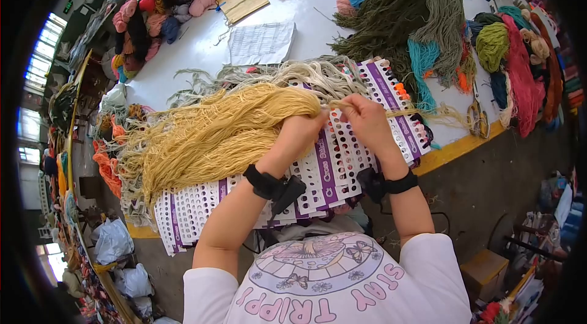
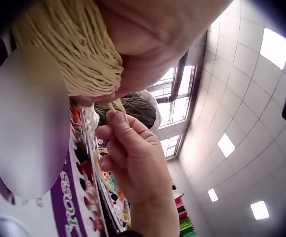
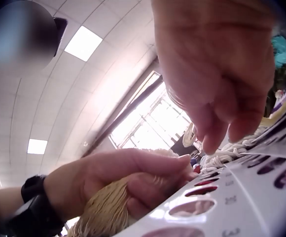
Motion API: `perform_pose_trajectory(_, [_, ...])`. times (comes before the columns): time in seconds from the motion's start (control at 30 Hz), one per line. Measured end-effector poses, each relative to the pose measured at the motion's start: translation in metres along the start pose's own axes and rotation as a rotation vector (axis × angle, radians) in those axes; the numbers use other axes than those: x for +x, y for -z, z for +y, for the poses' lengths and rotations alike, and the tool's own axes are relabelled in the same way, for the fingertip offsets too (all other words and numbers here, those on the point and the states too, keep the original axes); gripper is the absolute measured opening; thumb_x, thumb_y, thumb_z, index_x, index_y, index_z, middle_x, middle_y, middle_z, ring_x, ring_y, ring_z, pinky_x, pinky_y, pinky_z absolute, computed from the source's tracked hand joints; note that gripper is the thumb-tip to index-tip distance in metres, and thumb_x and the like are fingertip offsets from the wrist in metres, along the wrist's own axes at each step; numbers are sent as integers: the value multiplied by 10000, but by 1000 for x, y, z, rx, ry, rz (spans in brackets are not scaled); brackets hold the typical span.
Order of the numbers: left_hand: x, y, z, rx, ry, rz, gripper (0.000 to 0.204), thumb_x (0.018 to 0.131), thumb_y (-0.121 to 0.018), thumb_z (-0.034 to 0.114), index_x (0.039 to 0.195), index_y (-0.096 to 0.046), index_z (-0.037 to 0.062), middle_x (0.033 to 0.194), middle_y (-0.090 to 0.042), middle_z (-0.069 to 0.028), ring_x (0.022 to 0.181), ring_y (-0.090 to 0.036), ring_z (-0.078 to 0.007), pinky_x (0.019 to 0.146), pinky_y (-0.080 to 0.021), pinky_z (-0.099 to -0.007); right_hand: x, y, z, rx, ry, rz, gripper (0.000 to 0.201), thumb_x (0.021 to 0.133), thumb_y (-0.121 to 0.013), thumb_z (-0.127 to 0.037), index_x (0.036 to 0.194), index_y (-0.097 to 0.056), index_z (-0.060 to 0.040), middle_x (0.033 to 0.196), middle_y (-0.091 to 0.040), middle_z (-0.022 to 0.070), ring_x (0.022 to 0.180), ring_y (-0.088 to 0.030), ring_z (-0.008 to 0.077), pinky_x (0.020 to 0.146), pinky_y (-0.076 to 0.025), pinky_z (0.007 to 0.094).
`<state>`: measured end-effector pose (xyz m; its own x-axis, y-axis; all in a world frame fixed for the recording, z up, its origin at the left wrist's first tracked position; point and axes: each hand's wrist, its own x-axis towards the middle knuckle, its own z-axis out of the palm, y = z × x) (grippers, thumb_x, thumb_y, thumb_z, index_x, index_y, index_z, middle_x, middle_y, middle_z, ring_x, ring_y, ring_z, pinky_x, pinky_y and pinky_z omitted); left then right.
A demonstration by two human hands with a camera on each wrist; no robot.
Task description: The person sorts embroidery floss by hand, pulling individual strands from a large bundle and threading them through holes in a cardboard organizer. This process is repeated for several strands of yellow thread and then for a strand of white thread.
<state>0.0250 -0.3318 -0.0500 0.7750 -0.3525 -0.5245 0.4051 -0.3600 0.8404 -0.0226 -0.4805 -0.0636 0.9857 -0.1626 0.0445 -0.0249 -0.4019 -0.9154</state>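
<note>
A thick hank of yellow yarn lies across several white cards with purple stripes and punched holes at the table's front. My left hand grips the hank's right end, fingers curled round it. Just right of it, my right hand pinches a few yellow strands pulled from that end. In the left wrist view the yarn sits under my palm and the right hand pinches strands below it. The right wrist view shows the left hand wrapped round the yarn above a card.
A grey-beige hank lies behind the yellow one. Dark green yarn is piled at the back right, with coloured skeins beyond. Scissors lie near the yellow table edge. A paper sheet and yarn balls sit further back.
</note>
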Motion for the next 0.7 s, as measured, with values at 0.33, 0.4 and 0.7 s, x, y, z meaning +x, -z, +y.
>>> perform_pose_trajectory(0.33, [12,2,1,-193,115,-37,147,779,-564,124,763,-589,-20,660,-572,-57,474,-491,-97,426,-391,-214,6,-10,25,104,-91,151,159,709,-593,-127,794,-605,8,625,-596,72,555,-557,114,535,-443,248])
perform_pose_trajectory(0.4, [21,10,-3,-341,175,-128,130,792,-540,96,799,-580,-28,692,-582,-65,487,-503,-101,428,-405,-218,4,-11,26,79,-34,183,154,697,-592,-122,784,-607,4,635,-601,83,559,-567,131,542,-448,255])
perform_pose_trajectory(0.7, [27,-1,-15,-332,166,-119,111,816,-545,139,800,-571,32,644,-553,-34,520,-509,-106,474,-420,-216,4,-12,33,212,37,38,130,705,-643,-94,788,-621,3,715,-581,66,605,-550,132,563,-433,244])
